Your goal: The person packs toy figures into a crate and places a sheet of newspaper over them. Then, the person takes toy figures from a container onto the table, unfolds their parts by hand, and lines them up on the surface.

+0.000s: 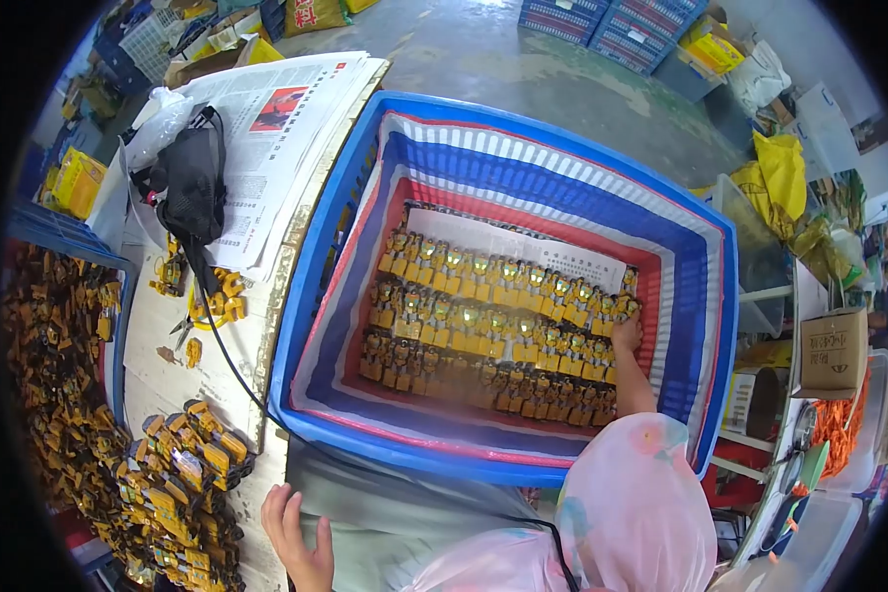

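My right hand [626, 335] is inside the lined basket, at the right end of the middle rows. Its fingers close around a small yellow-and-black toy [626, 307], partly hidden by the hand. Beside it, similar yellow toys [493, 281] stand packed in several neat rows, with a white printed sheet [523, 240] behind the upper row. A red, white and blue striped fabric lines the blue plastic basket [503, 107]. Low on the left, my left hand [301, 541] holds nothing, its fingers apart, near the table edge and a heap of yellow-and-black toys [183, 493].
Newspapers [291, 148], a black pouch [191, 183] with a cord and scissors [181, 328] lie on the white table. A crate of loose toys [54, 335] is at far left. Stacked blue crates [641, 35] and a cardboard box [833, 353] stand beyond.
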`<state>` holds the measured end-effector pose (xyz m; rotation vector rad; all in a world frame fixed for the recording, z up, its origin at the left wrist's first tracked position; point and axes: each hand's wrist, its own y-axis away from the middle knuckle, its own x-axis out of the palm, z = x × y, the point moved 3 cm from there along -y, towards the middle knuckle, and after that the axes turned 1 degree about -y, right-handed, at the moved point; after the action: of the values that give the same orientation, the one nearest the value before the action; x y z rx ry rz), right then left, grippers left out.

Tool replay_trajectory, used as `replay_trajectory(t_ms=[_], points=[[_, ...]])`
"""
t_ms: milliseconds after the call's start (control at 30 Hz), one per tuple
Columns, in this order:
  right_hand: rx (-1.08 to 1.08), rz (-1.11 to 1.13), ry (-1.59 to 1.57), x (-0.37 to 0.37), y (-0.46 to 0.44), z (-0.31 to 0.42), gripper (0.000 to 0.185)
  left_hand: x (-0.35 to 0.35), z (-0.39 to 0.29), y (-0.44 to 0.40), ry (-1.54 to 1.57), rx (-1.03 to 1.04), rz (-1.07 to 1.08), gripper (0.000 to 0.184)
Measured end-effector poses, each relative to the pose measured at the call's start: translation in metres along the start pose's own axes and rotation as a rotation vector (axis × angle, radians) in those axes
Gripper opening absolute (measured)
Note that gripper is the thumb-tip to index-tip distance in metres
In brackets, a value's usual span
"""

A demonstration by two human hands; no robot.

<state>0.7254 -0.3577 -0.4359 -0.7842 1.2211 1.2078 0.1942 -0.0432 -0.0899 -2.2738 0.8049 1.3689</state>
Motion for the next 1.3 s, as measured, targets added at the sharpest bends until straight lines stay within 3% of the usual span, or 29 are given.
replay_trajectory(t_ms=[100,300,500,700,800,833,933,1033,1133,1167,1233,1300], points=[[0.079,-0.129,0.020,-0.003,0.007,0.002,0.068,0.000,0.000,0.000,-0.015,-0.017,0.034,0.049],[0.201,0.089,-0.195,-0.023,0.016,0.025,0.067,0.002,0.000,0.003,-0.038,-0.005,0.057,0.049],[0.178,-0.043,-0.117,-0.011,0.010,0.015,0.070,0.002,-0.003,0.004,-0.056,-0.010,0.064,0.049],[0.197,-0.026,-0.055,-0.019,-0.001,0.024,0.065,0.006,-0.004,0.006,-0.088,-0.008,0.086,0.048],[0.106,0.004,-0.073,-0.013,-0.013,0.015,0.071,0.003,-0.008,0.004,-0.113,0.000,0.112,0.048],[0.048,-0.044,-0.067,-0.016,-0.008,0.013,0.062,0.001,-0.008,0.004,-0.117,0.000,0.107,0.048],[-0.136,-0.007,0.137,-0.023,0.005,0.011,0.058,0.002,-0.005,0.007,-0.116,0.010,0.089,0.047],[-0.356,-0.135,0.384,0.016,-0.011,-0.013,0.064,0.006,-0.003,0.010,-0.106,0.031,0.102,0.047],[-0.326,-0.101,0.362,0.022,-0.013,-0.018,0.072,0.012,0.004,0.012,-0.143,0.088,0.176,0.047],[-0.331,-0.085,0.359,0.039,-0.032,-0.033,0.061,0.011,0.009,0.014,-0.174,0.089,0.192,0.048],[-0.415,0.353,0.154,0.083,-0.096,-0.072,0.046,0.006,0.006,0.011,-0.118,0.112,0.106,0.041],[-0.719,0.218,-0.024,0.032,-0.082,-0.017,0.058,0.000,0.011,0.014,-0.140,0.132,0.035,0.038]])
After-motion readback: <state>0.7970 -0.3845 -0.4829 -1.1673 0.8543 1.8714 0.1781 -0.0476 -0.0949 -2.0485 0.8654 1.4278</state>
